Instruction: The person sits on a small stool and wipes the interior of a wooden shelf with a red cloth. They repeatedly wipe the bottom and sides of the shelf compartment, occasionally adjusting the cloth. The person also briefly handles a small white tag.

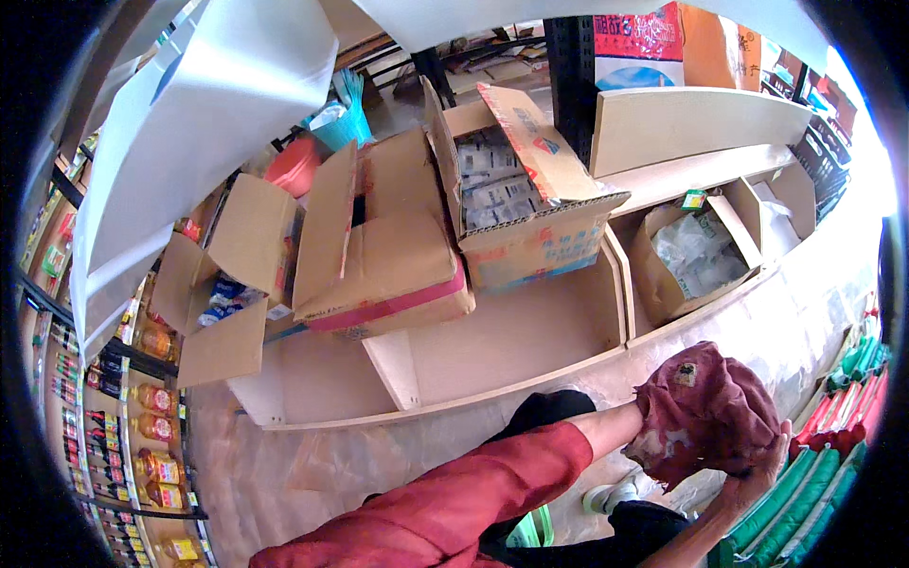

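A worn maroon cloth rag [703, 412] with ragged edges and pale patches is bunched up in front of me at the right. My right hand [767, 458] grips its lower right side. From the left, my left forearm [607, 429] in a red sleeve reaches to the rag. The cloth covers my left hand, so its fingers are hidden. Beyond the rag is a low wooden shelf unit [515, 375] with divided compartments. One compartment holds an open cardboard box [657, 295] with clear plastic-wrapped contents [699, 255].
Open cardboard boxes [383, 284] [529, 266] [224, 355] stand on the unit. A white panel [213, 92] hangs at upper left. Bottles [156, 399] line the left shelves. Green and red rolled bundles [802, 490] lie at right. A red bucket [292, 167] and turquoise basket [344, 128] stand behind.
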`<state>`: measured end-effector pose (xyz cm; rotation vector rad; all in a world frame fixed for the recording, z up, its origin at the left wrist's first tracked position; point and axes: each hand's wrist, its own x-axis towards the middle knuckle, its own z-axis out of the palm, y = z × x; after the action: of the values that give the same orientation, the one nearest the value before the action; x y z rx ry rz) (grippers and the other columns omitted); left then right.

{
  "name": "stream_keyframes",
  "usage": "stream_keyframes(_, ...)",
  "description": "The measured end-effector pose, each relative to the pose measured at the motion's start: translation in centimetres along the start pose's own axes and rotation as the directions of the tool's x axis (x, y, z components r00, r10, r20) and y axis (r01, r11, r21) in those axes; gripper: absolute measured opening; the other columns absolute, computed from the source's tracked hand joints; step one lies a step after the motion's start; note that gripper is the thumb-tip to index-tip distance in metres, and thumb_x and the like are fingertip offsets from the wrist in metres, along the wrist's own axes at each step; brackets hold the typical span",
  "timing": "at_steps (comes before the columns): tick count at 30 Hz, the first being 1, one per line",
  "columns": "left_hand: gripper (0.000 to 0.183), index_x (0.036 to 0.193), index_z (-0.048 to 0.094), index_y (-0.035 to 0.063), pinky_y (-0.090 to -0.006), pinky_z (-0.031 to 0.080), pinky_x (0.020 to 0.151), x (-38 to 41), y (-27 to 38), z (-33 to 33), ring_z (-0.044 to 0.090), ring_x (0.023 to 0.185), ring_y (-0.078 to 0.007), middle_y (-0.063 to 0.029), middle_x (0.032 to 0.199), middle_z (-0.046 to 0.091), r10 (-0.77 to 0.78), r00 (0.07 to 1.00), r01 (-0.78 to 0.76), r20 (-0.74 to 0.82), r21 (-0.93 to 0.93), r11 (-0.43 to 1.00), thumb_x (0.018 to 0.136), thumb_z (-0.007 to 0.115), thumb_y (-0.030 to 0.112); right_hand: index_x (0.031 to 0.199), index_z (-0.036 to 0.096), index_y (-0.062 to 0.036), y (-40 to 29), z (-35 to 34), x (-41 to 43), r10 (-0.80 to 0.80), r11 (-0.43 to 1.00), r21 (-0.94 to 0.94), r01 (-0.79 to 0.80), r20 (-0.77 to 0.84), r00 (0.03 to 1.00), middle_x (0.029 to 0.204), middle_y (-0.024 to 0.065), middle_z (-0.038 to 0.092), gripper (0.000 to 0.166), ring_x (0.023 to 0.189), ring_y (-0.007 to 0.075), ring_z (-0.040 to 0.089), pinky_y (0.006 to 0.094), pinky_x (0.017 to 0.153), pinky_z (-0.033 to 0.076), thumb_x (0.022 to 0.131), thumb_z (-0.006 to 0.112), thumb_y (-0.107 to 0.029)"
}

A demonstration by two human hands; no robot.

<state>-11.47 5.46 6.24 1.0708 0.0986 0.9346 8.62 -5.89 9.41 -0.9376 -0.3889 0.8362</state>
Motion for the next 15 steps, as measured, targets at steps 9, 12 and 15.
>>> stream_keyframes(9, 0.027, 0.088, 0.052, 0.0106, -0.0307, 0.038, 0.084, 2.0, -1.4, 1.4, 0.049, 0.087, -0.0222, -0.0063, 0.086, 0.051, -0.049, 0.996, 0.048, 0.073, 0.005, 0.999, 0.065, 0.065, 0.019, 0.117, 0.048, -0.0010, 1.7, 1.0, -0.2, 0.101, 0.970, 0.203, -0.136, 0.172, 0.980, 0.116, 0.0167, 0.054, 0.038, 0.106, 0.0266, 0.052, 0.0427, 0.094, 0.040, 0.090, 0.045, -0.027)
stream_keyframes(12, 0.029, 0.090, 0.052, 0.0108, -0.0310, 0.038, 0.085, 2.1, -2.0, 1.2, 0.048, 0.088, -0.0222, -0.0064, 0.088, 0.050, -0.152, 0.987, 0.139, 0.049, 0.204, 0.969, 0.065, 0.065, 0.019, 0.113, 0.051, -0.0013, 1.5, 3.6, -0.6, 0.071, 0.962, 0.252, -0.102, 0.127, 0.989, 0.109, 0.0137, 0.058, 0.034, 0.096, 0.0252, 0.057, 0.0409, 0.088, 0.044, 0.086, 0.051, -0.022)
stream_keyframes(15, 0.031, 0.092, 0.051, 0.0110, -0.0313, 0.038, 0.085, 2.4, -0.3, 0.8, 0.048, 0.089, -0.0223, -0.0064, 0.090, 0.050, -0.193, 0.981, 0.174, 0.024, 0.336, 0.926, 0.066, 0.065, 0.020, 0.102, 0.056, -0.0031, 0.5, 5.5, 0.3, 0.129, 0.959, 0.242, -0.146, 0.086, 0.988, 0.091, 0.0092, 0.061, 0.021, 0.078, 0.0171, 0.060, 0.0301, 0.068, 0.052, 0.084, 0.057, -0.014)
